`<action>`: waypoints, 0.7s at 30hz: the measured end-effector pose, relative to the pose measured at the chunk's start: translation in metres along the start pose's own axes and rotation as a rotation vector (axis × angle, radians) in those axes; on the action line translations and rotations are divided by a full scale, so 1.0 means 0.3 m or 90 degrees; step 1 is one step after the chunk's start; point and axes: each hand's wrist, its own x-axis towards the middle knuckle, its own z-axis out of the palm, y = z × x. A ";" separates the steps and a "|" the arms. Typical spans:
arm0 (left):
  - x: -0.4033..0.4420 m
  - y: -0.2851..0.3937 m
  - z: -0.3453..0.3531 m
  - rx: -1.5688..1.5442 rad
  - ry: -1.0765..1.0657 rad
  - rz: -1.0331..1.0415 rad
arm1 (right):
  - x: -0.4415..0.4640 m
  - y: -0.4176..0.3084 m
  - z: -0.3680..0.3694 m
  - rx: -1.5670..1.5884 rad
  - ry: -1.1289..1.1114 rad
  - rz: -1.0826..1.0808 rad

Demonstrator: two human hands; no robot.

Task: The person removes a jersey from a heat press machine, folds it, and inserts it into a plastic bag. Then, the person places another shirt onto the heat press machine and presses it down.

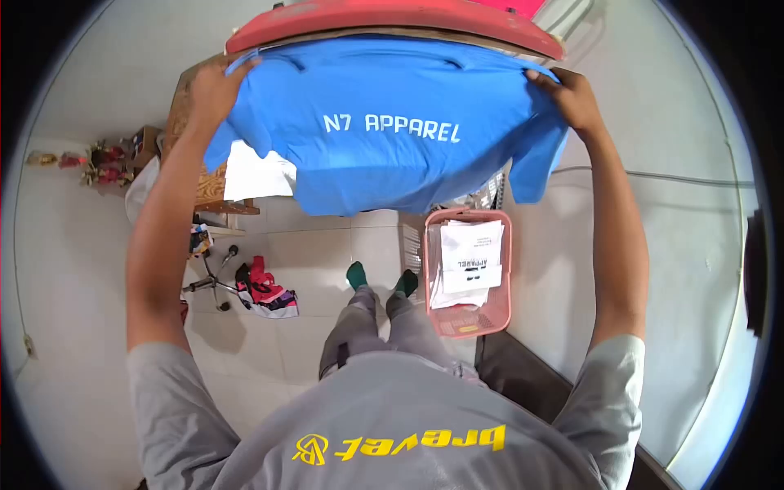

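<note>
A blue T-shirt (384, 155) with white "N7 APPAREL" lettering is spread wide between my hands, its lower part hanging down. On the left, my left hand (219, 88) is closed on the shirt near one shoulder, the thumb lying over the cloth. My right hand (572, 96) pinches the opposite shoulder, thumb on top and fingers out of sight behind the fabric. Just beyond the shirt's upper edge is a red padded, curved panel (392, 24); whether the cloth touches it I cannot tell.
A pink basket (508, 278) holding printed white packets (469, 253) stands on the floor. White paper (249, 173) lies on a wooden table (214, 186) at left. Below are a wheeled chair base (214, 282) and a heap of colourful clothes (265, 292). A wall runs along the right.
</note>
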 end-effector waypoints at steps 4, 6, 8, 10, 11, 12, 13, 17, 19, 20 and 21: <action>0.100 -0.085 0.217 0.006 0.060 -0.020 | 0.164 0.179 0.162 -0.141 0.011 0.046; 0.120 -0.047 0.331 -0.037 0.000 -0.069 | 0.194 0.235 0.279 -0.064 -0.017 0.076; 0.180 -0.122 0.491 -0.188 -0.056 -0.130 | 0.222 0.326 0.392 0.048 -0.087 0.115; 0.215 -0.182 0.607 -0.408 -0.183 -0.154 | 0.181 0.337 0.435 0.197 -0.217 0.128; 0.210 -0.197 0.619 -0.499 -0.230 -0.267 | 0.161 0.330 0.458 0.298 -0.228 0.148; 0.207 -0.230 0.637 -0.513 -0.226 -0.208 | 0.159 0.343 0.463 0.321 -0.221 0.141; 0.222 -0.272 0.653 -0.525 -0.222 -0.146 | 0.183 0.382 0.459 0.311 -0.198 0.130; 0.279 -0.255 0.582 -0.430 -0.058 -0.124 | 0.243 0.351 0.380 0.280 -0.033 0.093; 0.291 -0.182 0.548 -0.517 -0.036 0.006 | 0.304 0.304 0.335 0.164 0.021 0.111; 0.345 -0.195 0.548 -0.583 -0.095 -0.036 | 0.345 0.310 0.358 0.166 0.055 0.091; 0.388 -0.218 0.552 -0.647 -0.158 -0.083 | 0.413 0.361 0.368 0.131 -0.035 0.088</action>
